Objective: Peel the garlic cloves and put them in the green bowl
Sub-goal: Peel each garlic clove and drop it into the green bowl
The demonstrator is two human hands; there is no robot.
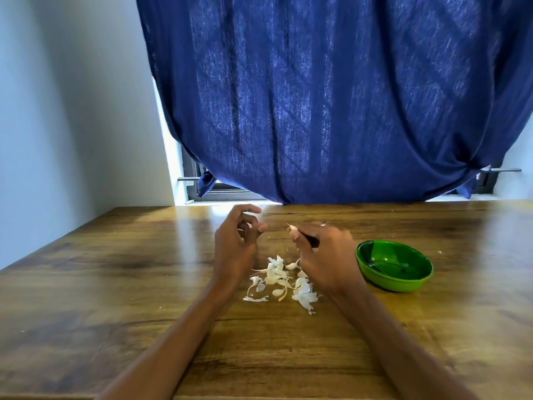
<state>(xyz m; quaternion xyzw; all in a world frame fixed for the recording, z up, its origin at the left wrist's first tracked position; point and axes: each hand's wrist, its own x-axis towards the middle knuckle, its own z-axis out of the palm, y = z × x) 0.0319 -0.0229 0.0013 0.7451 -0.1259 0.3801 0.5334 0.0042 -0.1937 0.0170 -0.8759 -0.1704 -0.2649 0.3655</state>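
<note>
Left hand (235, 236) loosely curled and empty; right hand (326, 252) closed in a grip.

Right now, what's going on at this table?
A person is peeling garlic on a wooden table. The right hand pinches a garlic clove and grips a dark-handled tool; the left hand holds nothing visible. Peels and cloves lie between the arms. The green bowl shows no garlic.

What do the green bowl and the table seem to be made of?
The green bowl looks like glossy plastic, though glazed ceramic is possible: uniform colour and shiny reflections inside. The table shows brown wood grain with a smooth sheen, either varnished wood or laminate.
</note>
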